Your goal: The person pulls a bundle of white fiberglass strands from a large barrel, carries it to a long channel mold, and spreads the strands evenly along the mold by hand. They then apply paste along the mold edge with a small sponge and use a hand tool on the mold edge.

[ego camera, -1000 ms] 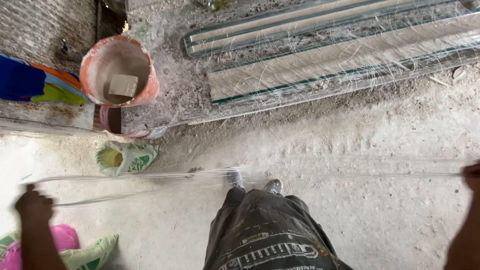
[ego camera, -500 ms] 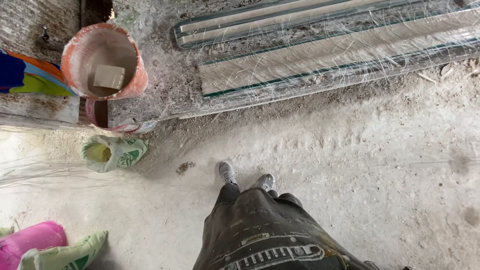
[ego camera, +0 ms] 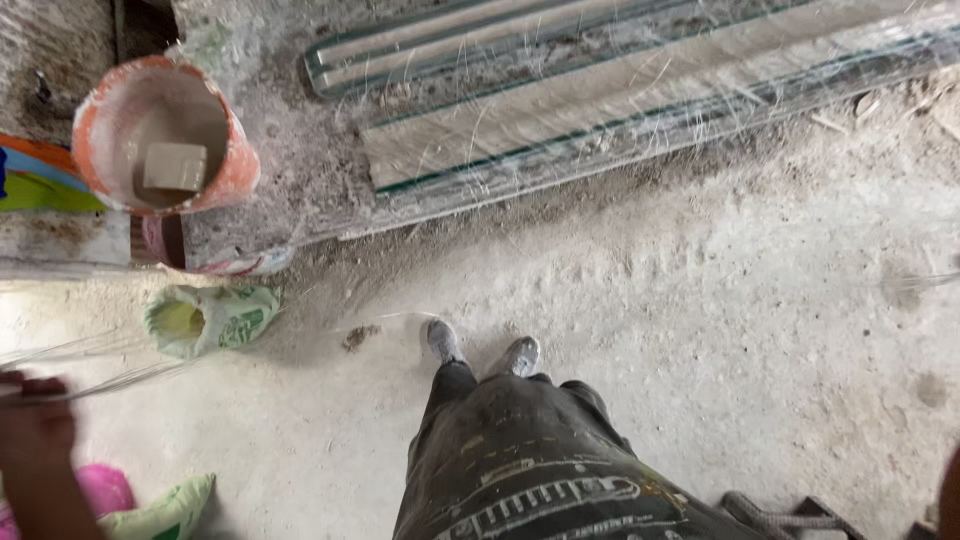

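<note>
Dusty concrete floor [ego camera: 700,330] runs under the person's grey shoes [ego camera: 480,348]. At the near left edge, the left hand [ego camera: 35,425] has its fingers closed around thin translucent strands [ego camera: 110,365] stretching rightward, near a green sack [ego camera: 205,318]. Only a sliver of the right hand [ego camera: 950,490] shows at the near right; its fingers cannot be told

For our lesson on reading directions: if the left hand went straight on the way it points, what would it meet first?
Probably the green sack, which lies up and right of the left hand along the thin strands; depth is unclear.
</note>
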